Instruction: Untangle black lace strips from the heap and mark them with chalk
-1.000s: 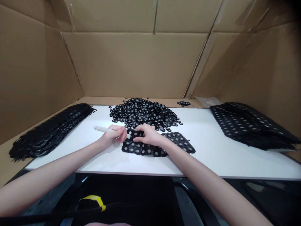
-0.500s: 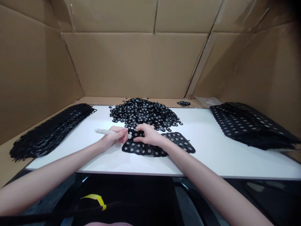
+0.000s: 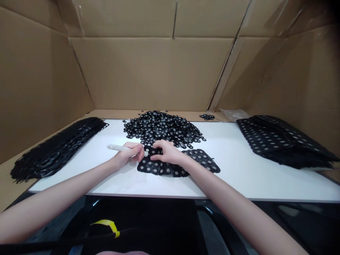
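Observation:
My left hand (image 3: 129,155) is closed round a white pen-like tool (image 3: 114,147); its blunt end points left and its tip is at the left end of a black mat (image 3: 203,161). The mat lies flat, with rows of round holes and grey-centred discs. Across its middle rests my right hand (image 3: 170,153), thumb and fingers curled onto the mat's upper part. Whether a small ring is under those fingertips is hidden. Just beyond both hands rises a heap of small black rings (image 3: 162,126), many with pale centres.
A stack of black openwork strips (image 3: 58,148) lies at the left. Black sheets with pale dots (image 3: 278,140) are piled at the right. A small ring cluster (image 3: 207,117) sits at the back. Cardboard walls (image 3: 154,71) enclose the white tabletop (image 3: 231,177).
Almost nothing differs. Both hands, the pen-like tool and the mat keep their places; the whole view has shifted very slightly.

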`<control>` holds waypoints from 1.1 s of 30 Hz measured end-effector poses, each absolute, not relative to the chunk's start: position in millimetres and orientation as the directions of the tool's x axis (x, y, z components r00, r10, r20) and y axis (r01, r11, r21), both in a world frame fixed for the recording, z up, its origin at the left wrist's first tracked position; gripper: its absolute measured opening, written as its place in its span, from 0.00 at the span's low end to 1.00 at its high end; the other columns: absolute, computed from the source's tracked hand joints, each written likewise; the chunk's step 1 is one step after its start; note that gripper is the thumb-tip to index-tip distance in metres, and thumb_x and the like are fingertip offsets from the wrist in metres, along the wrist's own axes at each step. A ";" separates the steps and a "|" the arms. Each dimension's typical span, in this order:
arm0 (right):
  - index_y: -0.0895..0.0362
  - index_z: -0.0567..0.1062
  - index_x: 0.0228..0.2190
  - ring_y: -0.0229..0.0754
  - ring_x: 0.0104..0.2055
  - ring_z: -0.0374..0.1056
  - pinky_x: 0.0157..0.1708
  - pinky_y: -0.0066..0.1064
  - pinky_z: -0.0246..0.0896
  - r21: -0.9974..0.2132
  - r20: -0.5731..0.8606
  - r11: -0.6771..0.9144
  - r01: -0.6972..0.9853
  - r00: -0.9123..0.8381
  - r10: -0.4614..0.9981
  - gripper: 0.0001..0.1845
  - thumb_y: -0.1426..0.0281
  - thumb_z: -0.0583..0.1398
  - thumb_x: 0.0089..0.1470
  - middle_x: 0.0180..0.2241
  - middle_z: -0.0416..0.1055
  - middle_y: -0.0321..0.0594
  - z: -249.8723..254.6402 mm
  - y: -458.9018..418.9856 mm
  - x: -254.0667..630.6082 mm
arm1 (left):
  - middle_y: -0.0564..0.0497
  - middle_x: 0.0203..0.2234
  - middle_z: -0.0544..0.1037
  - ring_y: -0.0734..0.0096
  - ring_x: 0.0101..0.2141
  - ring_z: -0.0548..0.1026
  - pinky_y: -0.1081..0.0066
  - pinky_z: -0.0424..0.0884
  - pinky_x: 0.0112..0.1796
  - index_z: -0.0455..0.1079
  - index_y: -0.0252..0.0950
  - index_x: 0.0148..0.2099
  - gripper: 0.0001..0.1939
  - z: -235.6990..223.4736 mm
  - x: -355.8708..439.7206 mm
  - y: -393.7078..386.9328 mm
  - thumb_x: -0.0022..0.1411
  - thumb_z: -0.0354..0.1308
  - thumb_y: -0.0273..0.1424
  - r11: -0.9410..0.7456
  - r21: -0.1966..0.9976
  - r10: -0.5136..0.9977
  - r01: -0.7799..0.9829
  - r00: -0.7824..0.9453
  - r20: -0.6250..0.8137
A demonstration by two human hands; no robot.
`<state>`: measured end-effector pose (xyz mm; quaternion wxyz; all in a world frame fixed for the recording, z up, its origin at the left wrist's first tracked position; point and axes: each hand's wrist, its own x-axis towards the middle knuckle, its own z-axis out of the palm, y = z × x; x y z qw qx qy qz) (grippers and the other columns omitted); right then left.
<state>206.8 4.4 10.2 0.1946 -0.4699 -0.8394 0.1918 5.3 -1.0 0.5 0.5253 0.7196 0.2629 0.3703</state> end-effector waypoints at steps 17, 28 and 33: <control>0.58 0.64 0.24 0.39 0.36 0.61 0.35 0.30 0.45 -0.497 0.196 0.551 0.671 -0.532 0.824 0.16 0.68 0.67 0.44 0.30 0.66 0.33 10.3 4.0 206.7 | 0.52 0.13 0.61 0.77 0.17 0.57 0.70 0.49 0.21 0.61 0.32 0.17 0.28 7.3 2.1 3.6 0.63 0.48 0.44 -0.398 0.907 0.709 0.134 0.673 0.212; 0.58 0.65 0.25 0.39 0.36 0.62 0.36 0.29 0.46 -0.503 0.186 0.545 0.671 -0.531 0.826 0.14 0.69 0.67 0.43 0.30 0.66 0.33 11.2 4.5 206.4 | 0.53 0.12 0.60 0.78 0.16 0.56 0.69 0.47 0.21 0.59 0.33 0.15 0.28 8.4 5.0 3.2 0.62 0.49 0.45 -0.341 0.934 0.731 0.110 0.656 0.189; 0.58 0.68 0.27 0.41 0.38 0.64 0.38 0.31 0.48 -0.503 0.203 0.562 0.656 -0.543 0.815 0.13 0.69 0.67 0.43 0.33 0.69 0.35 11.7 3.2 206.9 | 0.53 0.12 0.60 0.78 0.16 0.55 0.69 0.47 0.22 0.59 0.33 0.15 0.27 6.1 6.8 2.2 0.62 0.49 0.43 -0.294 0.952 0.711 0.084 0.685 0.159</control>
